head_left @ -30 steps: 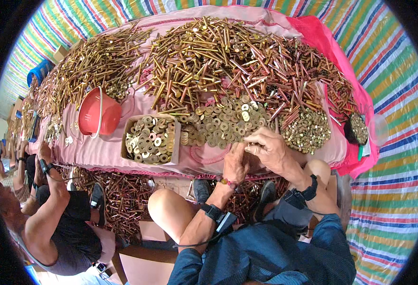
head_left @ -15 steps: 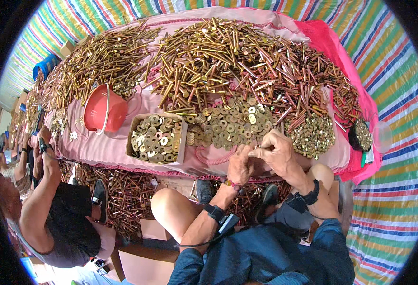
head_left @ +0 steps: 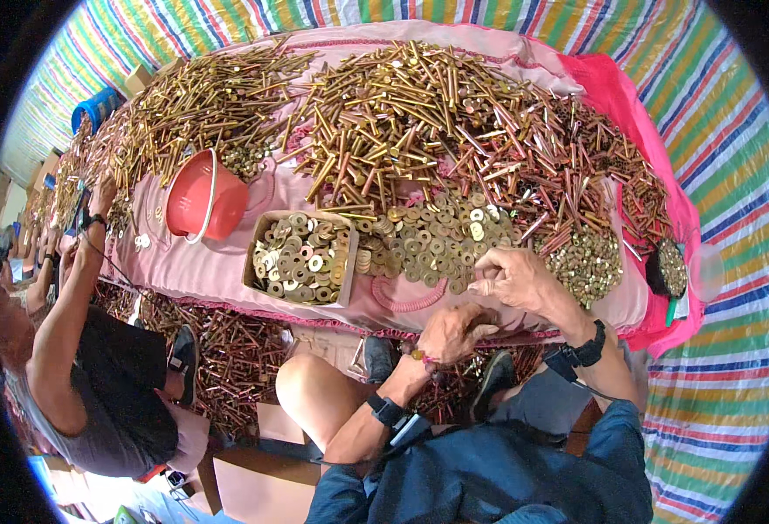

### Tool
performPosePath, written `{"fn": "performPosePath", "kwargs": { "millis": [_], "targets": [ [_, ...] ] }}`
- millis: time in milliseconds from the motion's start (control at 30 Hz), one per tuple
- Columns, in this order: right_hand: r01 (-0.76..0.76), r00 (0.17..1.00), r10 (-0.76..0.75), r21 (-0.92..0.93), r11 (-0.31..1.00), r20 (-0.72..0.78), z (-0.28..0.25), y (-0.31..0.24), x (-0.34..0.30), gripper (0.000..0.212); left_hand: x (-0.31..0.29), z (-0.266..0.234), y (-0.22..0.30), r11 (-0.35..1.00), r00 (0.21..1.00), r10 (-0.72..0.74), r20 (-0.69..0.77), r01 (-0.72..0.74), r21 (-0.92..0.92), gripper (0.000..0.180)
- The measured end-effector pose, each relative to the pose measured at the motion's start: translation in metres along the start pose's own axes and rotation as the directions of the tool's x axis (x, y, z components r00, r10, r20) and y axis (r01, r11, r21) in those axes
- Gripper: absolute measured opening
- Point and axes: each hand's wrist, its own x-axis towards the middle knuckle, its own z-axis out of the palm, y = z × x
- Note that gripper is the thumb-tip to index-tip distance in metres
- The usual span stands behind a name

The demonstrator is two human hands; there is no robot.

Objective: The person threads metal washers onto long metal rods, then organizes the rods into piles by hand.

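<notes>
My left hand point(head_left: 456, 334) hovers by the near edge of the cloth-covered table, fingers curled closed; what they hold, if anything, is hidden. My right hand point(head_left: 519, 279) is at the near right edge of a spread of flat brass-coloured washers point(head_left: 419, 248), its fingers bent and drawn together at the tips. Whatever sits between those fingertips is too small to make out. Just right of that hand lies a heap of small brass-coloured nuts point(head_left: 587, 266). Beyond the washers rises a big pile of long metal bolts point(head_left: 402, 118).
A cardboard box point(head_left: 349, 262) filled with washers stands left of the loose ones, with a red bucket point(head_left: 205, 199) behind it. A pink coiled cord point(head_left: 406, 295) lies near the edge. More bolts point(head_left: 231, 358) cover the floor below. Another person's arm point(head_left: 74, 301) works at the left.
My hands have drawn apart. The left came down toward me, while the right shifted slightly forward to the edge of the washers. The view has swung a little.
</notes>
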Motion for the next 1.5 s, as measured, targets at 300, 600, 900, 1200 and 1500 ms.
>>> {"fn": "performPosePath", "kwargs": {
  "millis": [300,600,900,1200,1500],
  "targets": [
    [0.169,0.978,-0.18,-0.112,0.979,-0.101,0.01,-0.018,0.04,0.054,-0.008,-0.021,-0.009,0.992,0.982,-0.104,-0.159,0.114,0.056,0.022],
    [-0.013,1.0,0.013,-0.003,1.0,-0.007,0.024,-0.01,0.011,0.048,-0.011,-0.021,-0.022,0.994,0.948,-0.039,-0.317,0.071,0.088,0.017],
    [-0.219,0.916,0.268,0.189,0.957,-0.298,-0.029,0.033,-0.087,0.019,-0.002,-0.022,-0.029,0.955,0.935,-0.009,-0.354,0.113,0.276,0.02],
    [-0.604,0.63,0.448,-0.037,0.796,-0.634,-0.097,0.175,-0.19,0.026,0.001,-0.014,-0.02,0.904,0.923,0.011,-0.385,0.155,0.399,0.016],
    [-0.943,0.263,0.489,-0.116,0.311,-0.832,-0.13,0.296,-0.298,0.028,-0.001,-0.023,-0.017,0.898,0.916,-0.039,-0.4,0.208,0.388,0.019]
  ]
}}
